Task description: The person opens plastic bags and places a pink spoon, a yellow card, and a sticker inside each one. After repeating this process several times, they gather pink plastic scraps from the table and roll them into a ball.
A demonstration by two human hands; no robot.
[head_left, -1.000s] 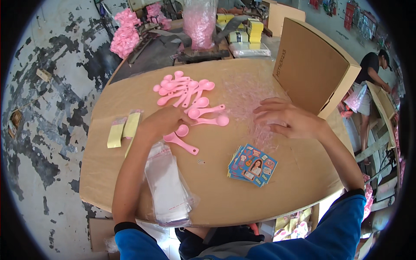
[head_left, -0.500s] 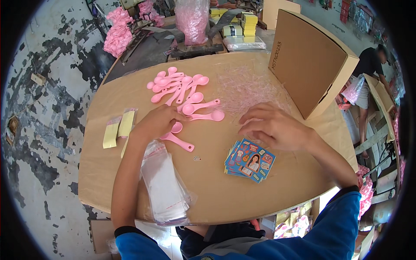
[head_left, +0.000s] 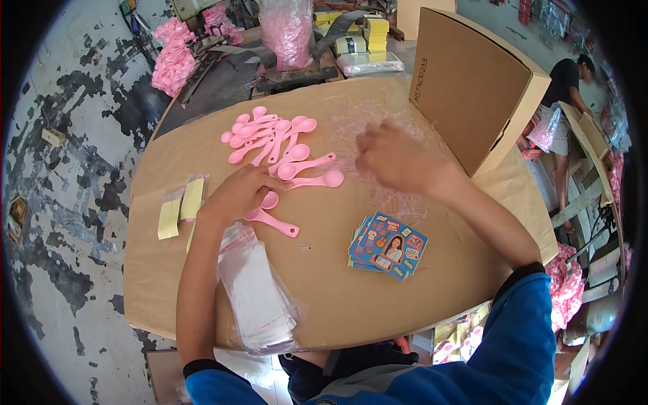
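My left hand (head_left: 244, 192) rests low over the table with its fingertips pinched at the handle end of a pink spoon (head_left: 331, 178). Just below that hand lies another pink spoon (head_left: 278, 223), partly covered by it. A heap of pink spoons (head_left: 270, 133) spreads beyond my fingers. Over a loose pile of thin pink shreds (head_left: 388, 199) hangs my right hand (head_left: 398, 158), its bent fingers blurred, so whether it holds any is unclear. Nearer to me sit a stack of blue printed cards (head_left: 388, 246) and a pile of clear plastic bags (head_left: 253, 290), beside my left forearm.
A tall cardboard box (head_left: 472, 91) stands at the table's right. Yellow slips in clear packets (head_left: 182, 206) lie to the left. A small printed piece (head_left: 305, 247) is mid-table. Behind are a plastic-wrapped pink bundle (head_left: 287, 34) and yellow stacks (head_left: 375, 32). A person (head_left: 563, 88) bends at far right.
My right hand has moved away from the blue cards, farther out over the pink shreds. My left hand stays at the same spoon. The whole view has shifted slightly.
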